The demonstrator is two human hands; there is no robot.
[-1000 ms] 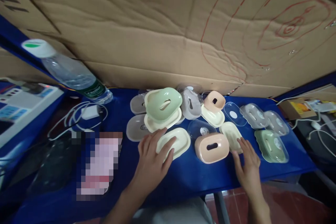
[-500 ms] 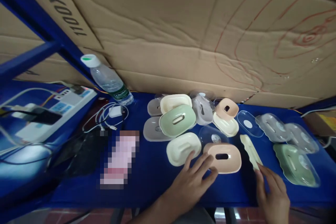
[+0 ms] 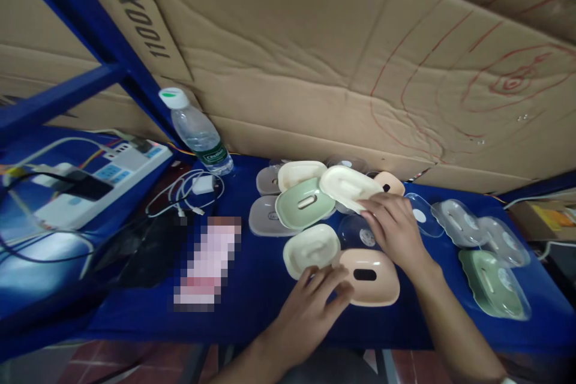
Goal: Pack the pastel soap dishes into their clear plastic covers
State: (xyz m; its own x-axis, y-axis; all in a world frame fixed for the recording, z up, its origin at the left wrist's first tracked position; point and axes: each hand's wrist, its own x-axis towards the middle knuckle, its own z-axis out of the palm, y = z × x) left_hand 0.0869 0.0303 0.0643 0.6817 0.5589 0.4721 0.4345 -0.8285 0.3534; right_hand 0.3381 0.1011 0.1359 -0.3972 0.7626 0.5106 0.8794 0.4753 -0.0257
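My right hand (image 3: 398, 231) grips the near right end of a cream soap dish (image 3: 348, 185), held tilted over the back row of dishes. My left hand (image 3: 312, 306) has its fingers apart and bent, reaching the left end of a peach soap dish (image 3: 382, 288) with a dark oval slot. Just beyond its fingertips lies another cream soap dish (image 3: 310, 249). A green soap dish (image 3: 306, 207) overlaps a cream dish (image 3: 297, 174) and a grey dish (image 3: 265, 216). A clear lid (image 3: 353, 233) shows behind the peach dish. My right hand partly hides another peach dish (image 3: 390, 182).
Clear lids and grey pieces (image 3: 461, 222) lie at the right, beside a green dish with a clear cover (image 3: 488, 282). On the left are a water bottle (image 3: 200, 138), a charger with cable (image 3: 203, 184), a blurred pink rectangle (image 3: 209, 261) and a power strip (image 3: 63, 216). Cardboard (image 3: 279, 60) stands behind.
My right hand has brought the cream soap dish from the right side leftward and up over the back dishes. My left hand stays by the peach dish, its fingers more bent. The view has shifted slightly.
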